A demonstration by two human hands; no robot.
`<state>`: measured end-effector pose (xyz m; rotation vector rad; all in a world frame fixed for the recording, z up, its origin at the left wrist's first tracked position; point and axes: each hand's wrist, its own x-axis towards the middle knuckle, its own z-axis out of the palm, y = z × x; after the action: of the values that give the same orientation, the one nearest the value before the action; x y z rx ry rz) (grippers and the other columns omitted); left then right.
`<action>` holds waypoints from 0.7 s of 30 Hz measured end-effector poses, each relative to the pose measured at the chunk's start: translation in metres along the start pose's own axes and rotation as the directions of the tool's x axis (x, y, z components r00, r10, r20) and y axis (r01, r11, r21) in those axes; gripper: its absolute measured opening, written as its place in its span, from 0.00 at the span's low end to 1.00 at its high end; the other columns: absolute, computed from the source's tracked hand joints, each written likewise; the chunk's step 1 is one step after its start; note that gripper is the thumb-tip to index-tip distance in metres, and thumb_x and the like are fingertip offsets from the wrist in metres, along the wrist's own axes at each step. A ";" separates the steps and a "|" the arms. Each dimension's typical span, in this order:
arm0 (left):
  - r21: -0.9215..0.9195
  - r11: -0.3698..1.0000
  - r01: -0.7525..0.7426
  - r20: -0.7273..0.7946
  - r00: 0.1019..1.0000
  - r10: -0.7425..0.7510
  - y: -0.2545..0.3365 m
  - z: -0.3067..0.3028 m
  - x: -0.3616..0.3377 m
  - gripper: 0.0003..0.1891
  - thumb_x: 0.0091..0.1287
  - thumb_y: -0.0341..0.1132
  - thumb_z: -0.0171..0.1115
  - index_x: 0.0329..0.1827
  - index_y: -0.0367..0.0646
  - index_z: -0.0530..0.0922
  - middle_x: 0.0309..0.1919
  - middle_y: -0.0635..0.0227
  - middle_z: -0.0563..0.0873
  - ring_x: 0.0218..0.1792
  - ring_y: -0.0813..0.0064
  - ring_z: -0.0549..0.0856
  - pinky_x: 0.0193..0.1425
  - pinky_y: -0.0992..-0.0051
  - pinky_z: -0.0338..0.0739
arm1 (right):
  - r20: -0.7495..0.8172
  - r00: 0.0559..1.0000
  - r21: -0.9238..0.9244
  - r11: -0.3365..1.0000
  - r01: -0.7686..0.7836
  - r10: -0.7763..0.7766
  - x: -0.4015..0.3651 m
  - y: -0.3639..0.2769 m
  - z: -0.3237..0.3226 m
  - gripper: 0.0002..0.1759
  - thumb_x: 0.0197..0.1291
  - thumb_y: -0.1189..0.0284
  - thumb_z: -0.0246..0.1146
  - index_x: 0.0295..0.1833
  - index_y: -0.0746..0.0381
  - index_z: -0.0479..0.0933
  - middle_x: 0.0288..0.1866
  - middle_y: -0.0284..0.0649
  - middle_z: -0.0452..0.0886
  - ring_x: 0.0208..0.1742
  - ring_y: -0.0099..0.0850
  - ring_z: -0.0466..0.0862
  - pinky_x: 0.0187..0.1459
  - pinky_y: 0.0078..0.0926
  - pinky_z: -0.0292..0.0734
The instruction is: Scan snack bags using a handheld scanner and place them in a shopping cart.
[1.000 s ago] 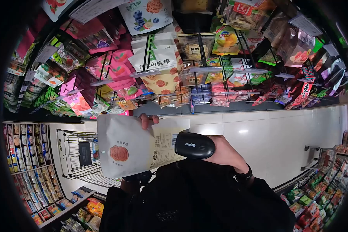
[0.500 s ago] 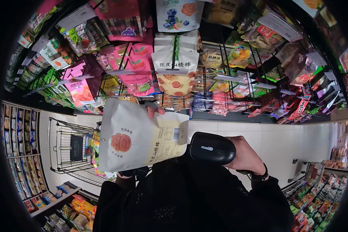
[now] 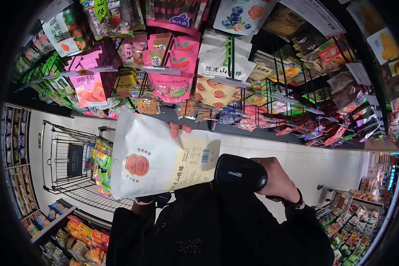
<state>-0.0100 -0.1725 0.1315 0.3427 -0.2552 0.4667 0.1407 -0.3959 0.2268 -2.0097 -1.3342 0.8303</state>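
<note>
My left hand [image 3: 179, 129] grips a white and pale-yellow snack bag [image 3: 157, 155] in front of my body. Its fingertips curl over the bag's upper edge, and the rest of the hand is behind the bag. Printed on the side facing me are a round red figure and a barcode [image 3: 205, 156]. In my right hand [image 3: 277, 178] is a black handheld barcode scanner [image 3: 240, 173], its rounded head close to the bag's right end, near the barcode. Most of the right fingers are hidden by the scanner.
A rack of hanging snack bags [image 3: 224, 66] spans the top, with pink bags [image 3: 172, 66] among them. At left stands a shopping cart [image 3: 71, 162] with colourful packets inside. More stocked shelves [image 3: 82, 239] lie at lower left and lower right [image 3: 352, 217].
The view has shifted, so the nearer rack bags appear farther right and the cart farther left. The scanner has moved slightly left against the bag's end. Both hands keep their hold.
</note>
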 end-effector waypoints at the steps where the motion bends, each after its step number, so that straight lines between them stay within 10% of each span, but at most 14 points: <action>1: 0.002 1.000 0.008 -0.026 1.000 -0.008 0.002 -0.001 -0.003 0.26 0.67 0.61 0.47 0.61 0.57 0.69 0.46 0.62 0.67 0.60 0.51 0.62 0.66 0.48 0.58 | -0.011 1.000 0.005 1.000 -0.008 0.008 0.002 -0.002 0.003 0.20 0.34 0.79 0.69 0.40 0.69 0.79 0.28 0.49 0.81 0.30 0.47 0.81 0.34 0.31 0.77; 12: -0.047 0.999 0.005 -0.087 0.996 -0.009 0.009 -0.006 -0.002 0.24 0.68 0.56 0.47 0.60 0.53 0.70 0.44 0.61 0.68 0.59 0.54 0.65 0.67 0.50 0.59 | -0.068 0.998 0.019 1.000 0.015 -0.014 0.008 0.003 0.016 0.20 0.34 0.79 0.70 0.39 0.69 0.79 0.28 0.49 0.81 0.29 0.46 0.82 0.33 0.29 0.76; 15: 0.373 0.927 -0.037 -0.013 0.999 0.045 0.010 -0.042 0.001 0.18 0.67 0.46 0.51 0.54 0.46 0.72 0.40 0.63 0.74 0.59 0.59 0.69 0.68 0.53 0.59 | -0.066 0.996 0.153 0.987 -0.051 0.062 0.009 0.010 0.014 0.21 0.36 0.77 0.70 0.42 0.68 0.79 0.30 0.48 0.83 0.32 0.44 0.84 0.37 0.30 0.79; 17: 0.700 0.709 -0.084 0.071 0.996 0.047 0.012 -0.074 0.006 0.13 0.66 0.37 0.54 0.48 0.39 0.75 0.38 0.64 0.79 0.60 0.63 0.74 0.70 0.56 0.59 | -0.082 0.992 0.269 0.961 -0.066 0.091 0.008 0.024 0.013 0.21 0.37 0.76 0.71 0.43 0.69 0.79 0.34 0.48 0.83 0.35 0.42 0.85 0.40 0.29 0.78; 18: 0.969 0.158 0.189 -0.208 0.972 0.114 0.017 -0.028 0.010 0.09 0.65 0.35 0.58 0.41 0.39 0.79 0.38 0.65 0.83 0.62 0.63 0.74 0.72 0.56 0.57 | -0.088 0.990 0.329 0.942 -0.074 0.108 0.008 0.033 0.014 0.22 0.37 0.76 0.71 0.43 0.69 0.79 0.36 0.48 0.84 0.36 0.41 0.85 0.41 0.29 0.78; 21: 0.969 -0.241 0.064 -0.030 0.989 0.144 0.012 -0.026 0.020 0.07 0.65 0.33 0.59 0.35 0.38 0.80 0.37 0.64 0.85 0.59 0.62 0.77 0.74 0.59 0.55 | -0.190 0.981 0.390 0.915 0.100 -0.026 0.013 0.059 0.017 0.27 0.39 0.76 0.73 0.50 0.69 0.78 0.47 0.48 0.83 0.45 0.37 0.85 0.49 0.27 0.76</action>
<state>0.0054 -0.1446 0.1170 2.0563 0.3978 0.6959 0.1651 -0.4009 0.1695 -1.6674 -1.0247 0.7940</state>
